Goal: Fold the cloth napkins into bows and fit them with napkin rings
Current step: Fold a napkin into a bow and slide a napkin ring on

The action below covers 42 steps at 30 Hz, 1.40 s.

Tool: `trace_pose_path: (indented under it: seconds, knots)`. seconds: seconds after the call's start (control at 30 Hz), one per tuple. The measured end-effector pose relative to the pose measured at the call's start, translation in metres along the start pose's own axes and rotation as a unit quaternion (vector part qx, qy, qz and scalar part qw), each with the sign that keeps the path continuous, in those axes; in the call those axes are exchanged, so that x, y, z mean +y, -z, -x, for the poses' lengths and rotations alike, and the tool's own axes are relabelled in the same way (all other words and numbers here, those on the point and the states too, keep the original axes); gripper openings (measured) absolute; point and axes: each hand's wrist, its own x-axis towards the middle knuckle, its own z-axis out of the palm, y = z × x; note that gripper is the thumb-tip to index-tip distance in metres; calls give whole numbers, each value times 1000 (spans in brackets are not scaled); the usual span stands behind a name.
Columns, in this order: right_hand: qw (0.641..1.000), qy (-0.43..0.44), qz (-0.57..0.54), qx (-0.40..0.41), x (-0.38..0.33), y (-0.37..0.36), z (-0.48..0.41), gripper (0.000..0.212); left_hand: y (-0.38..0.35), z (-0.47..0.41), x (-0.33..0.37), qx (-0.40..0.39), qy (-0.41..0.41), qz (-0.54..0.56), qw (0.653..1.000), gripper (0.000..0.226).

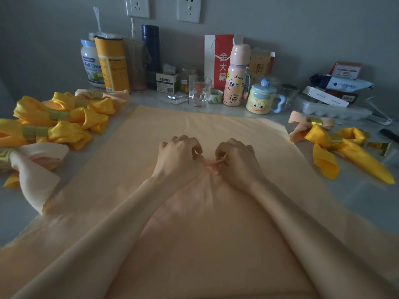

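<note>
A large peach cloth napkin [194, 126] lies spread flat over the middle of the table. My left hand [177, 156] and my right hand [235, 160] sit close together at its centre, fingers curled, pinching a small gathered ridge of the cloth [210, 164] between them. Several finished bows with gold rings lie at the left: yellow ones [62, 114] and a peach one [36, 162]. At the right lie a peach bow [311, 124] and a yellow bow [341, 145]. Loose gold napkin rings [381, 146] rest beside them.
Along the back wall stand tins and jars [112, 63], a dark flask [151, 55], a glass mug [199, 91], a pink bottle [236, 76], a cartoon mug [262, 98], a red-and-white paper bag [218, 59] and boxes [332, 91]. A black pen [388, 134] lies far right.
</note>
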Motion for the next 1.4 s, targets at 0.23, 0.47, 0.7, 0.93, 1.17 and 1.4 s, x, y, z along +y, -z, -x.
trace_pose_path:
  seconds: [0.23,0.47,0.7,0.93,1.17,1.4]
  knots:
    - [1000,6,30,-2,-4,2,5,17,2,6,1,-82,2,8,997,17]
    - [999,-3,42,-23,-7,1,3,13,-3,6,-2,-106,-58,-46,992,23]
    - [990,-58,-108,-70,5,9,0,13,8,0,-10,-181,-29,-25,983,42]
    - [976,-51,-184,-105,13,14,-2,18,7,0,-11,-164,-12,-12,986,44]
    - [961,-38,-213,-174,18,24,-5,26,13,0,-14,-167,3,1,986,39]
    - [983,-39,-160,-78,17,12,-4,5,10,4,-10,-126,-22,-22,991,23]
